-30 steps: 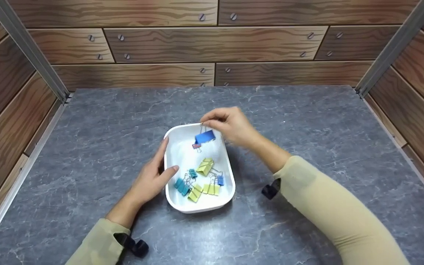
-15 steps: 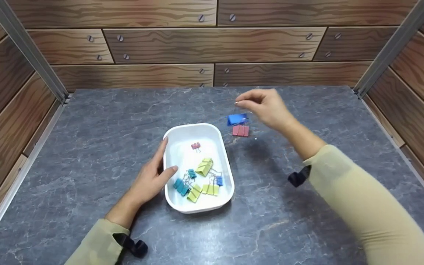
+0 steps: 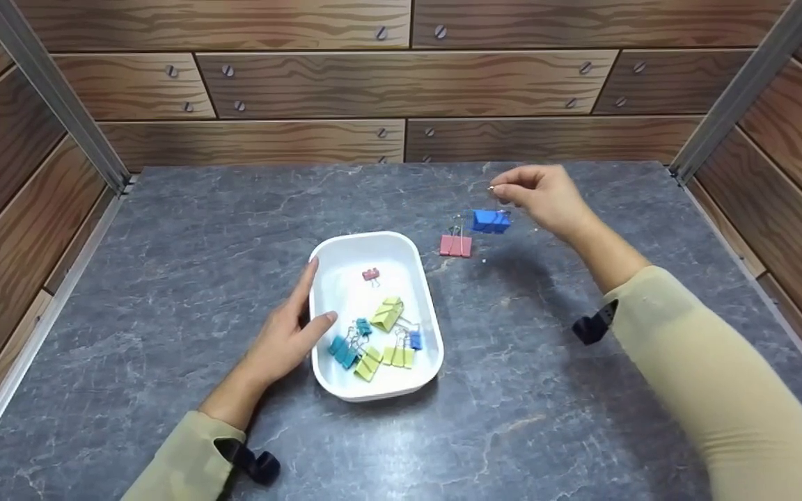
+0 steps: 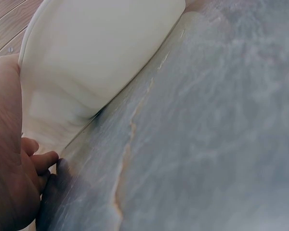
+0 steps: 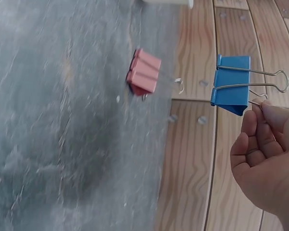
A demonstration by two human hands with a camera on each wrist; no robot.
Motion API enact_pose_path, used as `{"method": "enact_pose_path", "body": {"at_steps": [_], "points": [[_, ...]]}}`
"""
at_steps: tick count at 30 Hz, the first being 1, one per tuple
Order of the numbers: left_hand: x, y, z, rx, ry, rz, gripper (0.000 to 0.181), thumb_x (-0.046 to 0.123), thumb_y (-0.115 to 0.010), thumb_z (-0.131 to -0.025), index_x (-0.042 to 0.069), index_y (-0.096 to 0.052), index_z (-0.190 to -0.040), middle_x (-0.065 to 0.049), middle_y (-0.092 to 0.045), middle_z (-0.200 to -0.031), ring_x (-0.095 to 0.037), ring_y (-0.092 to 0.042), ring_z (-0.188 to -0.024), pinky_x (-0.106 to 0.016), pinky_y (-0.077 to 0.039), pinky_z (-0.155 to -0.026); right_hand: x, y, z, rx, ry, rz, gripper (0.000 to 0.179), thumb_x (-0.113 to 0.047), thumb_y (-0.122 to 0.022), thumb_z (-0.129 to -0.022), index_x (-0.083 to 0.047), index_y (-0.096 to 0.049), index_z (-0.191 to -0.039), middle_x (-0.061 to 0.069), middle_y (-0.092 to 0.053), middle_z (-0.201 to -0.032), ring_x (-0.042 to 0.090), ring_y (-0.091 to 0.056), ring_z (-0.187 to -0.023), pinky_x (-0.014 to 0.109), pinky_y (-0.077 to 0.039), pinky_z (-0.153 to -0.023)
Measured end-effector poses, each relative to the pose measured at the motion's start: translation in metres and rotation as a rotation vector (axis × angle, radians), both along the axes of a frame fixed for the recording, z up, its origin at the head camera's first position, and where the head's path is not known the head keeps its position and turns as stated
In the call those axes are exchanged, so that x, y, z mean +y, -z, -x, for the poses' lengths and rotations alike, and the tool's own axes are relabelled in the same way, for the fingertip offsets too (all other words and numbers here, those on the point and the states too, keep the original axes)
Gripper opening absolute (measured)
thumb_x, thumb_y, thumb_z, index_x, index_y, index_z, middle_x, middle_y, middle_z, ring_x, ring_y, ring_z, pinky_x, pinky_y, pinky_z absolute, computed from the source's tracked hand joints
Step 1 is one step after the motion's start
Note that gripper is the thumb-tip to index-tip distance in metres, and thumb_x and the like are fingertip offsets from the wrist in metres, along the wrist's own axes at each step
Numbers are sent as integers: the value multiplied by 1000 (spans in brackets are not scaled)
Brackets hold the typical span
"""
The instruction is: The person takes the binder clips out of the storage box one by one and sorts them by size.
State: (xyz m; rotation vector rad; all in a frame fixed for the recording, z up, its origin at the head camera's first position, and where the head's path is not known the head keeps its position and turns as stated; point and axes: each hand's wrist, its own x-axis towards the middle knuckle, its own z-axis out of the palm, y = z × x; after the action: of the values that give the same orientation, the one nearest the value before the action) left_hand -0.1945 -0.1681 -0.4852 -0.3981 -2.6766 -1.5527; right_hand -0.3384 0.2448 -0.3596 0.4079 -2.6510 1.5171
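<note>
My right hand (image 3: 546, 200) pinches a wire handle of a large blue binder clip (image 3: 491, 221) between thumb and fingertips. The clip hangs above the tabletop; the right wrist view shows its blue body (image 5: 232, 79) and another wire loop sticking out. Left of it, a pink binder clip (image 3: 456, 245) sits on the table with its handles up. My left hand (image 3: 286, 341) grips the left wall of a white tray (image 3: 431, 306), thumb over the rim and fingers along the outside. In the left wrist view, curled fingers (image 4: 43, 161) lie by the tray's wall.
Inside the tray are a small red clip (image 3: 371, 275), several yellow clips (image 3: 388, 314), teal clips (image 3: 343, 352) and a small blue clip (image 3: 415, 340). Wood-patterned panels (image 3: 401, 83) stand behind and beside the grey table (image 3: 526, 390).
My right hand has carried the blue binder clip out of the tray, rightward and away past the pink clip, which its movement uncovered. The left hand and tray stay put.
</note>
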Motion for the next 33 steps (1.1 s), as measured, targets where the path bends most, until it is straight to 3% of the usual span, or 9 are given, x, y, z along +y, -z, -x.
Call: {"method": "enact_pose_path", "body": {"at_steps": [6, 13, 33], "points": [[-1, 0, 0, 11, 6, -16, 86, 34, -67, -103, 34, -15, -172, -8, -33, -171, -26, -38, -153, -47, -32, -123, 12, 7, 6, -81, 28, 12, 21, -14, -75, -101, 2, -79, -115, -1, -77, -94, 12, -68, -87, 22, -55, -72], [-1, 0, -1, 20, 3, -14, 86, 34, -67, -103, 33, -16, -172, -6, -31, -172, -24, -34, -155, -46, -29, -124, 20, 16, 9, -146, 37, 10, 24, -16, -73, -102, 3, -78, -116, -1, -77, -93, 16, -69, -88, 23, -56, -74], [1, 0, -1, 10, 9, -24, 86, 34, -67, -104, 33, -15, -172, -7, -30, -172, -25, -35, -154, -49, -32, -123, 30, 38, 20, -226, 11, -19, 30, -14, -72, -103, 11, -73, -120, -3, -75, -88, 12, -68, -82, 21, -55, -70]]}}
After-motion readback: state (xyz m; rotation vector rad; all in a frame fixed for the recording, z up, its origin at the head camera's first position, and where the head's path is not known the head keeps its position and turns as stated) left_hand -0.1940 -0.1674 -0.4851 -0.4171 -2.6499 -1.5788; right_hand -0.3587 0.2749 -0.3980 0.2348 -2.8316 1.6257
